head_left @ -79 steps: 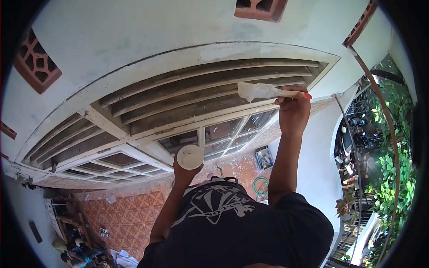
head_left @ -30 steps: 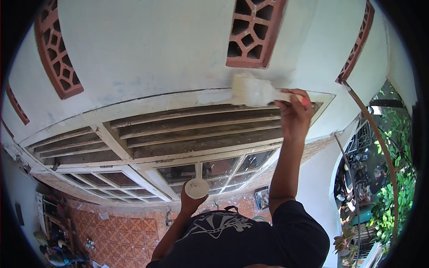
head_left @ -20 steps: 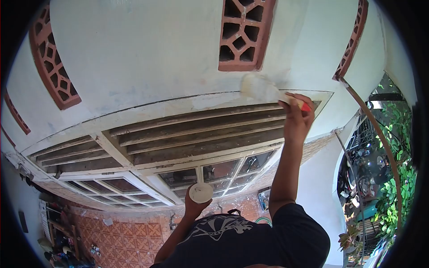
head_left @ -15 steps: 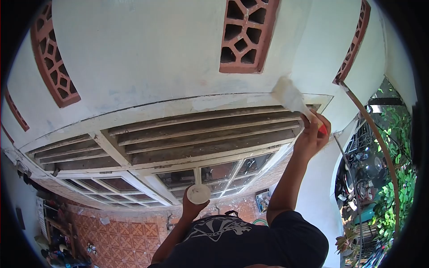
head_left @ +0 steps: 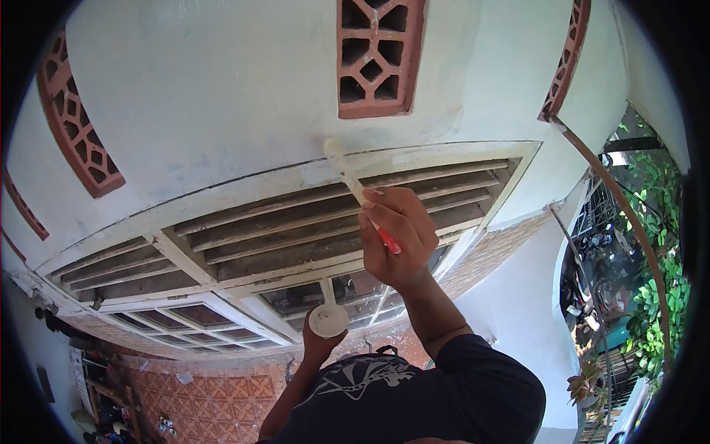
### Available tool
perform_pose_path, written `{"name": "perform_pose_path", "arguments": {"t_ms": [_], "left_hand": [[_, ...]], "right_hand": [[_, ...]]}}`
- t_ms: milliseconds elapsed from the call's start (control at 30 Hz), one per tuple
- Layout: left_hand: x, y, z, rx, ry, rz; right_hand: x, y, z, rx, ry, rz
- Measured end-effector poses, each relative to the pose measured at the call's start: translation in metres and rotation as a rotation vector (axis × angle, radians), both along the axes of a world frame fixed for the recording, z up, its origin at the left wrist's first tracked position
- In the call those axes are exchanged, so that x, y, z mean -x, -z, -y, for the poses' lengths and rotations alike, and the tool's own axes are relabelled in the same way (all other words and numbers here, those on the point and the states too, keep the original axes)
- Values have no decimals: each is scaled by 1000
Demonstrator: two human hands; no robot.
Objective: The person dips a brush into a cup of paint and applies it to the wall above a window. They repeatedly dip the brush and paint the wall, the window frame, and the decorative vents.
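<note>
My right hand (head_left: 399,231) is closed round the handle of a paintbrush (head_left: 351,181) with a red end. Its pale bristles touch, or come very near, the whitish wall (head_left: 244,96) just above the window frame. Lower down, my left hand (head_left: 319,346) grips a small white paint cup (head_left: 328,320) from the side. The cup's opening faces me, and what is inside is hard to make out. Behind both hands runs the white wooden window frame (head_left: 274,177) with its dusty louvre slats (head_left: 296,222).
Reddish-brown vent blocks (head_left: 376,109) are set into the wall above. Glazed window panes (head_left: 292,297) lie below the slats. A patterned tile floor (head_left: 214,403) is far beneath. At right are a brown pole (head_left: 629,211), green plants (head_left: 654,325) and stacked clutter.
My right hand has moved left with the paintbrush, from the window's right corner towards its middle. The view has shifted slightly. My left hand still holds the cup in nearly the same place.
</note>
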State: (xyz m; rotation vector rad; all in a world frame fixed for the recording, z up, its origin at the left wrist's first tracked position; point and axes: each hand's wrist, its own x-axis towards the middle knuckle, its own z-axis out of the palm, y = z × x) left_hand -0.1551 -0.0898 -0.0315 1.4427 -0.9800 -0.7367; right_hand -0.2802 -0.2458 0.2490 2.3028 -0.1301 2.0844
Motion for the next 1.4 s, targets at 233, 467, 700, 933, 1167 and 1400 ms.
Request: {"name": "perform_pose_path", "arguments": {"t_ms": [233,467,700,933,1167,1400], "left_hand": [[0,12,0,6,12,41],[1,17,2,26,-1,5],[-2,-1,17,64,18,73],[-13,-75,54,214,-12,223],[-11,-93,60,211,35,166],[-8,-86,55,264,27,153]], "right_hand": [[-20,3,13,-252,-349,292],[37,15,49,-598,-235,545],[85,47,48,-852,-705,631],[65,82,25,-1133,-837,334],[39,101,4,-1189,-620,-27],[23,111,-2,-947,-421,-562]]}}
